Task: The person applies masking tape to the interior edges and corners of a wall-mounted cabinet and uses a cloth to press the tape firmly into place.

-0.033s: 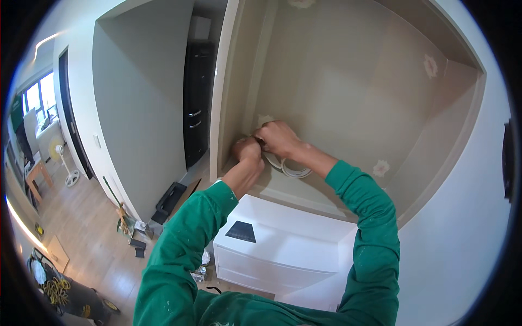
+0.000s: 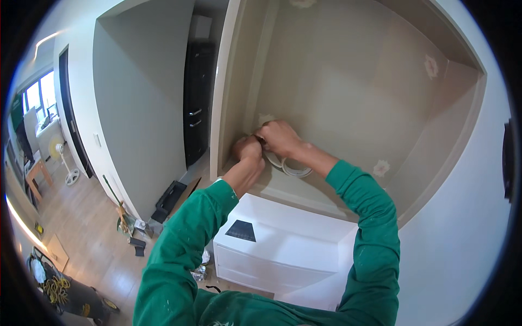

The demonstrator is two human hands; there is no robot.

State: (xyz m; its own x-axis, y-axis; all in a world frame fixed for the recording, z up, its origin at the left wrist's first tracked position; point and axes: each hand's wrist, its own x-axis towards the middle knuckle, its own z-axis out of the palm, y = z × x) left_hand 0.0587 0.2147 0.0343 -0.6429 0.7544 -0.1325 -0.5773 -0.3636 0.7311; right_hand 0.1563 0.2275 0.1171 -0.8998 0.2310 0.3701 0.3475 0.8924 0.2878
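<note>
Both my hands work close together in the lower left corner of a beige wall niche. My left hand is closed, low against the niche's left side. Just above and to its right, my right hand is closed with its fingers bent toward the left one. A small dark gap shows between them; whatever they pinch is hidden by the fingers. Under my right wrist lies a white ring-shaped coil or roll on the niche's bottom ledge. A pale curved strip shows between it and my hands.
A white drawer cabinet stands below the niche, with a dark flat piece on top. Rough pale patches mark the niche's back. Further left are a black door, a broom, a fan and a dark wheeled bin.
</note>
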